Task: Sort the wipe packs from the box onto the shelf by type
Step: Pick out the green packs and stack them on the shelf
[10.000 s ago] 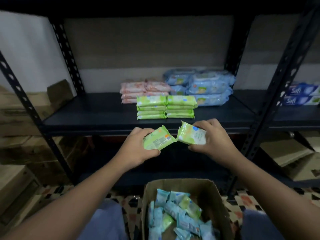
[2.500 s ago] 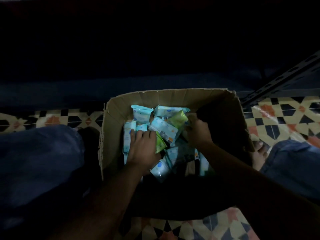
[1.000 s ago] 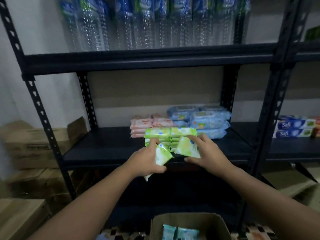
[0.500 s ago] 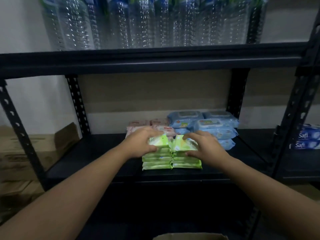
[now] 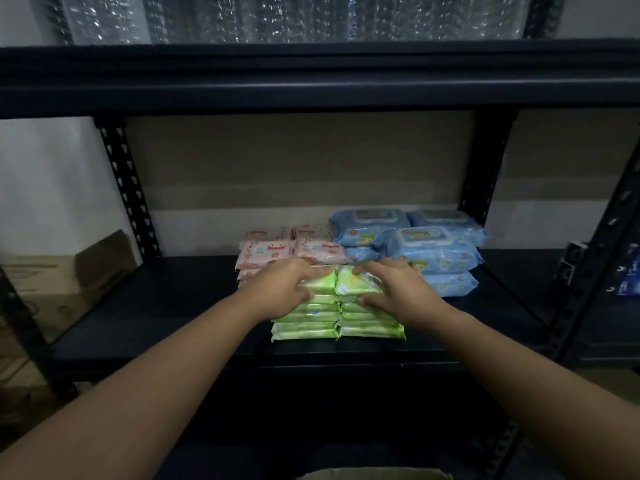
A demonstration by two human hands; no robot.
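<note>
— From the head view, what's going on at the shelf [image 5: 145, 306]?

— Both hands are lying on top of the two green stacks [image 5: 337, 318], which are sitting side by side at the front edge. The left hand [image 5: 291, 289] is resting flat on the left stack's top pack [image 5: 320, 284], fingers spread and fairly straight, not clutching it. The right hand [image 5: 393, 289] is doing the same on the right stack's top pack [image 5: 356, 284], thumb lying against the stack's front.

— So which step is this?

— I'd say the placing step is finishing: the green packs are sitting on their own pile, in front of the pink packs [image 5: 277, 251] and beside the blue packs [image 5: 426, 251].

— And next?

— Probably letting go gently so the slippery stacks aren't sliding, then reaching down to the box [image 5: 374, 474], whose rim is only just showing at the bottom edge. What's left inside it isn't visible from here
</note>
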